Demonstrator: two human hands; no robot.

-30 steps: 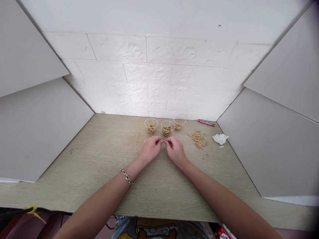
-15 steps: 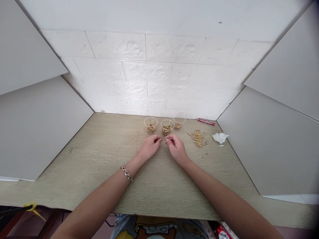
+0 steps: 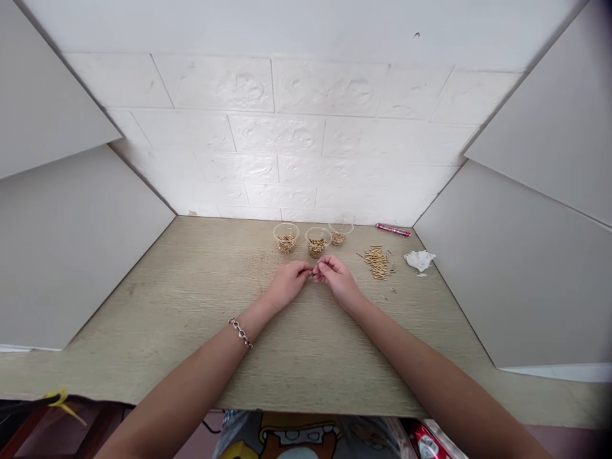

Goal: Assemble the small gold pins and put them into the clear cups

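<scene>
My left hand (image 3: 289, 282) and my right hand (image 3: 335, 278) meet fingertip to fingertip over the table, just in front of the cups. Both are closed in a pinch on tiny parts, too small and too covered by fingers to name. Behind them stands a clear plastic cup (image 3: 317, 248) of small brass-coloured pieces. To its left is a second cup (image 3: 285, 241) holding thin gold-coloured pieces, and a third cup (image 3: 338, 237) sits behind to the right. A pile of slim gold-coloured metal pins (image 3: 376, 262) lies right of my right hand.
Tiny copper-coloured bits (image 3: 261, 264) are strewn left of my left hand. At the right lie a crumpled white plastic piece (image 3: 419, 260) and a red tube-shaped stick (image 3: 393, 230) near the wall. Grey panels (image 3: 86, 255) flank the wooden table (image 3: 306, 357).
My hands have come together: the fingertips were slightly apart and now touch. The right fingers have curled in more. The camera view has shifted a little.
</scene>
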